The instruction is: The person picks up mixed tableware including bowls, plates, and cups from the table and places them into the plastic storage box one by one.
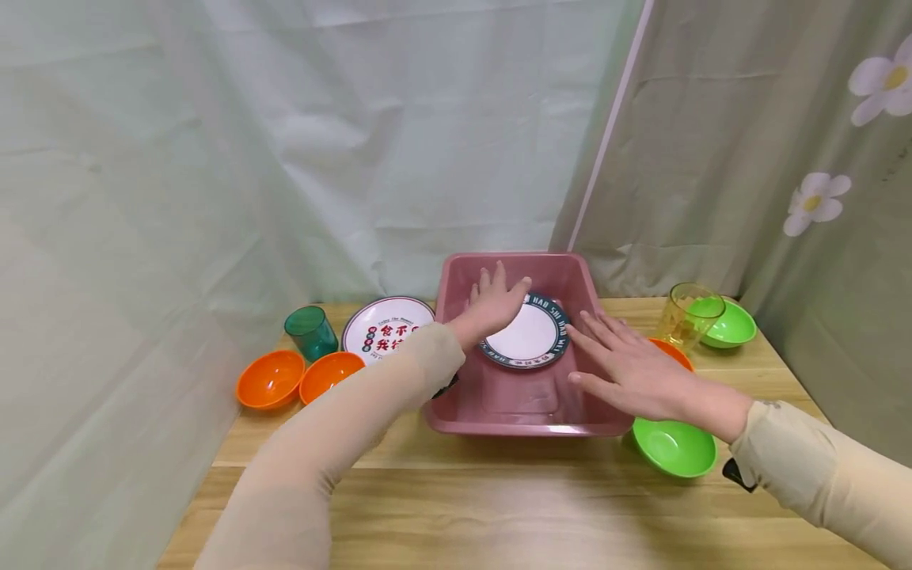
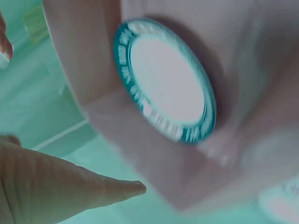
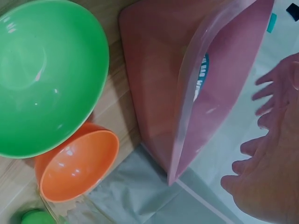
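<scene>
Two bare hands, in cream sleeves, reach over a pink plastic tub (image 1: 527, 430) on a wooden surface (image 1: 527, 507). Inside the tub lies a white plate (image 1: 526, 334) with a dark teal lettered rim, its face up; whether it sits fully flat is hard to tell.

The left hand (image 1: 496, 305) hangs over the plate's far left edge, its fingers straight and its thumb apart from them, holding nothing. The right hand (image 1: 634, 368) hovers by the tub's right wall, fingers spread apart, also holding nothing; the right wrist view shows it clear of the rim.

To the left of the tub are a second plate (image 1: 388, 328) printed with red and dark characters, a teal cup (image 1: 311, 332) and two orange bowls (image 1: 271, 380). To the right are a clear yellow cup (image 1: 680, 321), a green bowl (image 1: 737, 326) behind it, a single orange bowl (image 3: 81, 161) partly hidden by the right hand in the head view, and a nearer green bowl (image 3: 51, 77).

The step in hand appears to be handling the plate in the tub, though reaching in and letting go look alike here. Gripping any dish next would call for curling the fingers around its rim.
</scene>
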Tool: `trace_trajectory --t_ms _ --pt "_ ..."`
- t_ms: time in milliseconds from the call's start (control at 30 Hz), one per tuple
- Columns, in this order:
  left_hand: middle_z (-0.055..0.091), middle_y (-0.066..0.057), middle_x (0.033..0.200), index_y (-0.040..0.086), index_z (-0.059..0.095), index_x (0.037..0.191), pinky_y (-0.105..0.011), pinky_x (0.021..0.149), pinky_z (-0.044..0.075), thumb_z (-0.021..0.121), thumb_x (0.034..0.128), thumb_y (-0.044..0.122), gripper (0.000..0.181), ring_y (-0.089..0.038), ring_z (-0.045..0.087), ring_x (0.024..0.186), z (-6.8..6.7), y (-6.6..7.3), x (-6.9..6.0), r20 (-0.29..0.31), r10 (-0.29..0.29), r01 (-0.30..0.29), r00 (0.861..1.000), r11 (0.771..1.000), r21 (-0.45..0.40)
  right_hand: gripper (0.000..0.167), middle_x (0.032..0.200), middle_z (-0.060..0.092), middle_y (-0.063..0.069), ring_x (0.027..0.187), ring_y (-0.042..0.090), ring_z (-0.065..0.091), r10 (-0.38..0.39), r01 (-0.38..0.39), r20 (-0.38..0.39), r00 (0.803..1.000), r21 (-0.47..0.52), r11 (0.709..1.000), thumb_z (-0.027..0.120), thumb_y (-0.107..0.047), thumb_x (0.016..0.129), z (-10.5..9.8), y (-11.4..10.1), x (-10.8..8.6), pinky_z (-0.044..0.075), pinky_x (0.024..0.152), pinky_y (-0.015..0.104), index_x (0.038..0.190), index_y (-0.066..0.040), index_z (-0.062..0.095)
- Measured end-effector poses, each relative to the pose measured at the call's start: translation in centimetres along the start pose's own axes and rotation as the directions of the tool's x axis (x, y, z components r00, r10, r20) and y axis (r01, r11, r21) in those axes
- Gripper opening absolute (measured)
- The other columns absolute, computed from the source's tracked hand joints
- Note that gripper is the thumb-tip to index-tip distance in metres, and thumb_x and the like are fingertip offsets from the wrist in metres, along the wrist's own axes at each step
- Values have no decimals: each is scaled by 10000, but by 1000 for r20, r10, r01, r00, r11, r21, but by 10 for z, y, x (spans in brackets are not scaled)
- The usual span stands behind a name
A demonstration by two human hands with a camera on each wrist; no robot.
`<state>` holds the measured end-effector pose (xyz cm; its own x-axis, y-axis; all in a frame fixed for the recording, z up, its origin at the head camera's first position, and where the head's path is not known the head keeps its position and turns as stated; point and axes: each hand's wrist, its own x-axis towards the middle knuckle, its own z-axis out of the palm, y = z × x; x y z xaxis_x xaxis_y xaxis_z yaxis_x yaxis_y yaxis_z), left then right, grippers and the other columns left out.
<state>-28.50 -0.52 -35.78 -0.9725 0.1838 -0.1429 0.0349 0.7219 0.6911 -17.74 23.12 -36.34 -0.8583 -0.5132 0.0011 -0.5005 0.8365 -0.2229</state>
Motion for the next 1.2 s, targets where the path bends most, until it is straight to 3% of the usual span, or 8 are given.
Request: trace_trajectory --t_ms 100,200,400,500,600,800,1067,1200 --pt "41 -130 1715 185 98 1665 -558 1238 55 327 1039 629 801 -362 36 1561 -15 -3 -10 43 116 -123 992 953 276 819 1699 139 144 1548 412 73 3 -3 -10 1000 -2 1000 419 -670 1013 -3 1 -1 137 1212 611 1635 -158 270" --pt "53 -108 1717 236 121 1664 -558 1237 36 306 1036 654 777 -343 29 1564 -32 -11 -25 133 221 -257 966 850 459 804 1699 138 150 1549 411 73 7 -7 -28 1000 -2 1000 436 -646 1021 -6 3 -3 135 1209 618 1637 -158 267" --pt "16 -74 1720 267 122 1661 -543 1228 -56 324 1044 647 752 -305 -28 1567 -55 -38 -71 271 418 -488 867 609 625 801 1697 140 160 1552 402 48 -6 5 -66 998 -20 1000 468 -617 1024 -8 4 -9 126 1208 624 1640 -152 255" --pt "-1 -53 1719 271 141 1658 -545 1226 -59 321 1036 664 758 -285 -30 1569 -57 -51 -96 304 462 -540 833 562 626 810 1702 125 143 1559 376 27 -20 17 -67 998 -40 999 463 -632 1019 -8 3 -14 109 1220 601 1643 -163 245" --pt "6 -43 1719 268 170 1656 -567 1227 -23 320 1029 677 764 -276 -19 1571 -55 -59 -112 322 475 -564 819 565 602 811 1705 117 130 1562 358 17 -40 37 -65 997 -47 998 461 -636 1017 -7 1 -17 85 1229 582 1644 -168 244" --pt "22 -39 1717 269 169 1656 -575 1230 7 302 1026 689 769 -282 1 1568 -55 -66 -118 312 471 -555 825 573 603 825 1708 121 94 1567 330 20 -47 45 -63 997 -37 998 466 -662 1000 -2 0 -15 78 1235 564 1635 -169 282" --pt "69 -62 1716 215 182 1657 -597 1225 26 352 1037 650 776 -312 51 1567 -73 -79 -106 274 402 -484 874 661 574 828 1707 131 93 1567 330 28 -61 58 -59 996 -50 997 457 -678 996 1 -1 -6 100 1233 566 1641 -196 264" --pt "117 -104 1706 201 173 1656 -608 1222 35 333 1047 641 768 -342 83 1561 -90 -92 -96 239 338 -414 910 726 549 822 1710 119 84 1568 323 20 -88 84 -68 994 -54 995 474 -664 998 -1 -8 1 113 1231 566 1643 -204 255"
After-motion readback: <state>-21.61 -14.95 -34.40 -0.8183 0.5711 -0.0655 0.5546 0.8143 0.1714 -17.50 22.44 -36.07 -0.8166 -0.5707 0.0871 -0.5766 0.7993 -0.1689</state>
